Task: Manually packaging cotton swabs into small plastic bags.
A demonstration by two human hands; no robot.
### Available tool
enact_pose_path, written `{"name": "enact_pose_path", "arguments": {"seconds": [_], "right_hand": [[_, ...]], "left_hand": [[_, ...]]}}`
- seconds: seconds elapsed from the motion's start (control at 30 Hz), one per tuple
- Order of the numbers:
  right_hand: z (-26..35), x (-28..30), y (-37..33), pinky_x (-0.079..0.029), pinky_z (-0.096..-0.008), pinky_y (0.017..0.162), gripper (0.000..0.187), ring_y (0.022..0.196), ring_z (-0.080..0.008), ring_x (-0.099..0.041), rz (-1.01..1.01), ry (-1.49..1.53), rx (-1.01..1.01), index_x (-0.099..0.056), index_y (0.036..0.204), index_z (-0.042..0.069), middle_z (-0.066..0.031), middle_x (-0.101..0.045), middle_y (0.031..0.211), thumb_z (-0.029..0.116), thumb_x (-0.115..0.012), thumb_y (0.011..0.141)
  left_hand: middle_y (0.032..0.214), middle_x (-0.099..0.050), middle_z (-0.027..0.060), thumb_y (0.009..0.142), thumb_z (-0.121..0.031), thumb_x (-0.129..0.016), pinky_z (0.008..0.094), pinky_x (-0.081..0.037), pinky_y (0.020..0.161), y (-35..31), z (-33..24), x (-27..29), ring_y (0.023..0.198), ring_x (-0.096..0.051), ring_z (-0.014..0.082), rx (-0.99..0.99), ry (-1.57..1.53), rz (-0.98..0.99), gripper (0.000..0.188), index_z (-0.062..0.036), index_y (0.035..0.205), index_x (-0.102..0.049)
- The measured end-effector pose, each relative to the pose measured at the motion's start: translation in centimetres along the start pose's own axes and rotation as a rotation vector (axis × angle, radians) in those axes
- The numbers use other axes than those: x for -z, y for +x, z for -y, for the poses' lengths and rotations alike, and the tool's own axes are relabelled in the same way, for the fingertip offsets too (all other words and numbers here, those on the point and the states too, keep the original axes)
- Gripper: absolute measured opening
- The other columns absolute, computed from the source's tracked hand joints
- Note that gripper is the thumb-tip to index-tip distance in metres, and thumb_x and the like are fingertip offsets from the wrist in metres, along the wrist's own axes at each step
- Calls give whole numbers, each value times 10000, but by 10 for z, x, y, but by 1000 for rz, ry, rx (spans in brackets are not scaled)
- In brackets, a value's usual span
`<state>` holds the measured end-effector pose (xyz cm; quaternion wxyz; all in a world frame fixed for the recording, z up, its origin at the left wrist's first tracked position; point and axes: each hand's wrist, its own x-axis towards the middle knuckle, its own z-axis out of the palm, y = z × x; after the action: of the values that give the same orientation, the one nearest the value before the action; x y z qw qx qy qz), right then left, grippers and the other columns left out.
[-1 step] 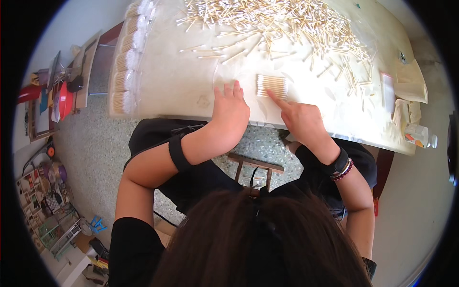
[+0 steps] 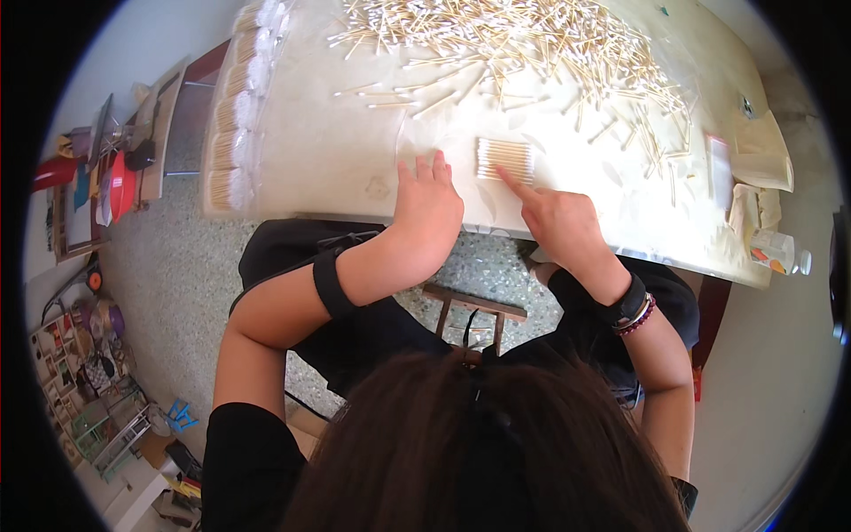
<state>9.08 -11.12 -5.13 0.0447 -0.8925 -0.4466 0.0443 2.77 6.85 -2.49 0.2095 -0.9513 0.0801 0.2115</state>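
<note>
A row of cotton swabs lies side by side near the table's front edge, white tips to left and right. The index finger of my right hand is stretched out onto the lower part of this row; its other fingers are curled in, with nothing seen in them. To the left of the row, my left hand rests on the table edge, fingers extended and apart, holding nothing. Beyond both hands spreads a big heap of loose cotton swabs, with stray ones trailing toward me.
Bundled swabs in clear plastic line the left end of the table. At the right end are a clear plastic bag, brown paper and a clear bottle. A wooden stool stands below the table edge.
</note>
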Motion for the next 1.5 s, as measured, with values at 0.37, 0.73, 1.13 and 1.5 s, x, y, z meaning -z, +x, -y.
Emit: {"name": "enact_pose_path", "arguments": {"seconds": [0.37,0.73,1.13,1.5], "right_hand": [[0,4,1,-464,-370,513,531,523,-259,-559,19,171,-97,-411,1314,235,-74,-574,633,119,-509,805],[-2,0,-2,-446,-330,461,463,489,-201,-555,-85,231,-38,-480,1251,162,-43,-558,568,119,-518,791],[-11,-5,5,-453,-331,442,460,448,-203,-541,-110,76,-168,-412,1303,137,-28,-552,562,253,-493,865],[-9,-2,7,-459,-356,472,433,489,-260,-562,-103,128,-188,-416,1291,165,-81,-570,584,248,-502,875]], "left_hand": [[1147,-552,156,708,-174,-609,378,-440,768,2,3,9,1004,-528,253,-45,-14,-26,443,24,1102,-561],[672,-583,77,825,-310,-557,340,-442,574,7,-3,9,641,-577,225,-85,-411,-197,571,-7,1283,-401],[652,-594,79,829,-312,-547,350,-427,580,9,-6,0,623,-581,228,-102,-384,-193,575,-30,1302,-382],[611,-572,78,831,-337,-545,348,-425,556,18,-2,-4,589,-565,232,-67,-402,-298,598,-40,1317,-364]]}}
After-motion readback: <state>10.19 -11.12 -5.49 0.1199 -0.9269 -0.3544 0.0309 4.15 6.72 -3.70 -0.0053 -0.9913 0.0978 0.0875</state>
